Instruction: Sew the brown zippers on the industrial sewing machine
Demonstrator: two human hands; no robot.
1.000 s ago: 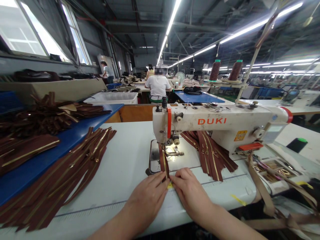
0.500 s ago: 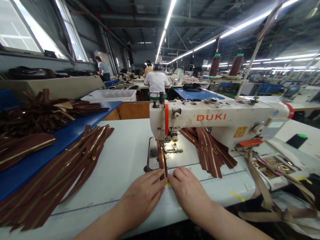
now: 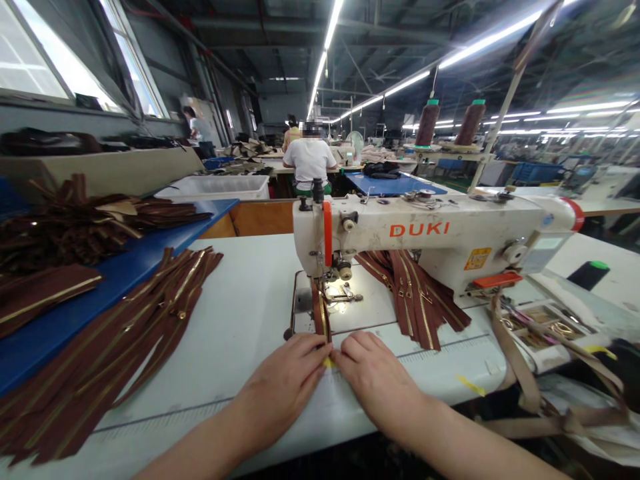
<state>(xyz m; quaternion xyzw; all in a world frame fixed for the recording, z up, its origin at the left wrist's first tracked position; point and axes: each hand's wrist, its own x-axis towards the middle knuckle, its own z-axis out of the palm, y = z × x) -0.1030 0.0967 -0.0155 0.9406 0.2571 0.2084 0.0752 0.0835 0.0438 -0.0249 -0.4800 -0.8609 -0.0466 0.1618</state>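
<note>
A brown zipper strip (image 3: 323, 315) with gold teeth runs from under the presser foot of the white sewing machine (image 3: 370, 228) towards me. At its near end, my left hand (image 3: 287, 373) has its fingers closed on the strip from the left. My right hand (image 3: 373, 373) pinches at the same end from the right, fingers curled, its tips almost meeting the left ones. Both hands rest low over the table's front part, and the fingers hide the strip's end. A yellow mark (image 3: 329, 362) shows just beneath the fingertips.
Brown zippers (image 3: 125, 333) lie heaped on the left, and another bunch of zippers (image 3: 417, 300) lies under the machine arm. An open tray (image 3: 545, 327) of small parts sits at right beside hanging tan straps (image 3: 520, 373). A person in white (image 3: 310, 163) sits ahead.
The view has shifted slightly. Less of the strip shows at the near end, where the fingertips have drawn a little closer together. Both hands stay near the same spot.
</note>
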